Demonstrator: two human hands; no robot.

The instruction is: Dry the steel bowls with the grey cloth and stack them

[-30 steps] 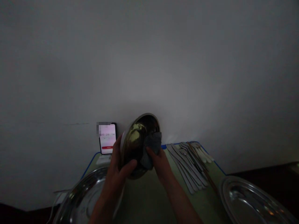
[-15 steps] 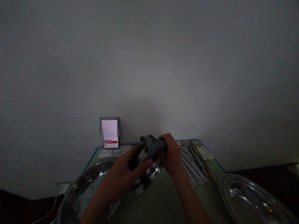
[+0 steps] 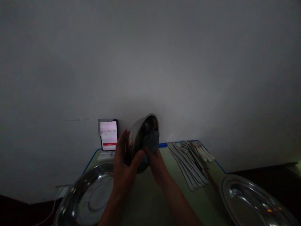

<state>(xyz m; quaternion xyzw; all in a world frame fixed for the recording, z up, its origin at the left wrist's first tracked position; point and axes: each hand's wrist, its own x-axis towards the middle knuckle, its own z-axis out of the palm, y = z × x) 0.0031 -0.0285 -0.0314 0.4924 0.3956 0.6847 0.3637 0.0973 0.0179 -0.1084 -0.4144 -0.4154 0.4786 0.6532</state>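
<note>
Here's the bowl (image 3: pixel 136 136), up off the table (image 3: pixel 150 201) and tipped on its side, its mouth turned to the right! The left hand (image 3: pixel 124 164) has it firmly, fingers around the outside, thumb at the rim. Over on the right hand (image 3: pixel 156 161), fingers pinch the cloth (image 3: pixel 152 140), which sits in the bowl's mouth. Below left lies the basin (image 3: pixel 96 191); cutlery (image 3: pixel 188 166) lines the right side, near the tray (image 3: pixel 246 201), and a phone (image 3: pixel 109 136) stands behind.

In dim light I face a faintly marked grey wall (image 3: pixel 150 62), my blue-edged green table (image 3: pixel 146 201) against it, dark floor (image 3: pixel 11 212) either side.
</note>
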